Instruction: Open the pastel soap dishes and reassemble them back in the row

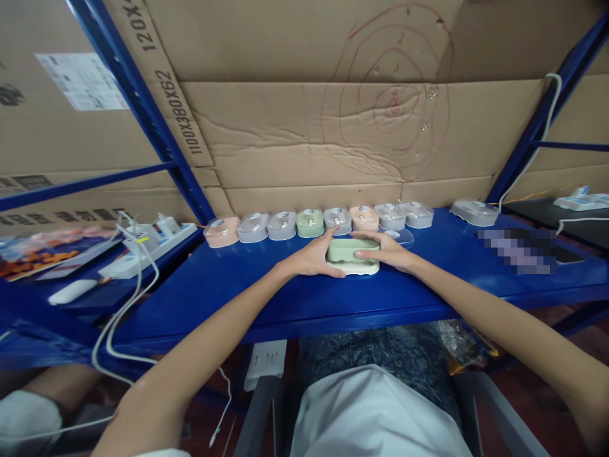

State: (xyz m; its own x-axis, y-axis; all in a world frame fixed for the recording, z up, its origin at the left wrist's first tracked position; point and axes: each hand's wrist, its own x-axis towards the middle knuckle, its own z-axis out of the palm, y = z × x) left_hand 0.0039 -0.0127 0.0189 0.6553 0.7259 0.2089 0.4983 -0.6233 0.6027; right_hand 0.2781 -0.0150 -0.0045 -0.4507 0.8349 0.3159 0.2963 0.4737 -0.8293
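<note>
A pale green oval plastic box [352, 250], with a wavy lower edge over a lighter base [359, 268], is between my hands near the middle of the blue shelf. My left hand [316, 255] curves around its left end, fingers behind and thumb low at the front. At the right end, my right hand [386, 251] grips it with the thumb across the front and fingers over the back rim. Just behind my right hand lies a clear lid [400, 237]. What is inside the box cannot be made out.
Behind my hands runs a row of small clear-lidded boxes, among them a green one [310, 223] and a peach one [221, 232]. Another grey box [474, 212] sits farther right, near a dark pixelated item [523, 249]. White cables [111, 330] hang at left beside a power strip [143, 254].
</note>
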